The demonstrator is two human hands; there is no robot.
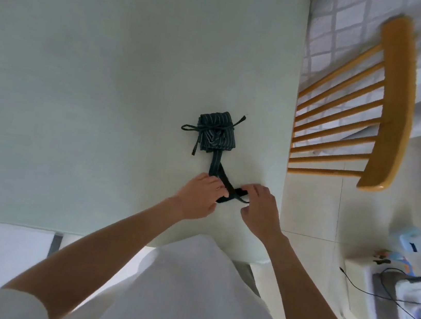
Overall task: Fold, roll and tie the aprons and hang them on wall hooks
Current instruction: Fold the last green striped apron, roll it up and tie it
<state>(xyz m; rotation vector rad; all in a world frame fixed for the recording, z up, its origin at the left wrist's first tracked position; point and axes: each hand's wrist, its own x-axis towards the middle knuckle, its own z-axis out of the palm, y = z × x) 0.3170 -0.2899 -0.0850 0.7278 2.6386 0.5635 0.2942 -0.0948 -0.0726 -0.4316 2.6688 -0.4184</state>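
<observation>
- Head view: one dark pinstriped apron [217, 131] is seen folded and rolled into a compact bundle, lying on the pale bench [109, 64] toward its right side, beyond both hands.
- A thin tie cord [199, 128] is already wrapped round the bundle and knotted in a bow; loose ends trail to the left and upper right. Fold, roll and tie are judged done for this apron.
- A wider strap [221, 177] runs from the bundle's near edge toward the person and ends between the hands, where it crosses over itself.
- Left hand [200, 197]: fingers curled over the strap, its grip pinching the fabric against the bench.
- Right hand [260, 209]: fingertips pinching the strap's end loop, thumb underneath; exact finger placement is partly hidden.
- Step in hand, as judged: the strap is being arranged or knotted into a hanging loop.
- Remaining: loop to be finished, bundle to be carried to a wall hook. No hooks and no further aprons are visible, so the count left cannot be told.
- A wooden spindle-back chair [374, 101] stands just right of the bench.
</observation>
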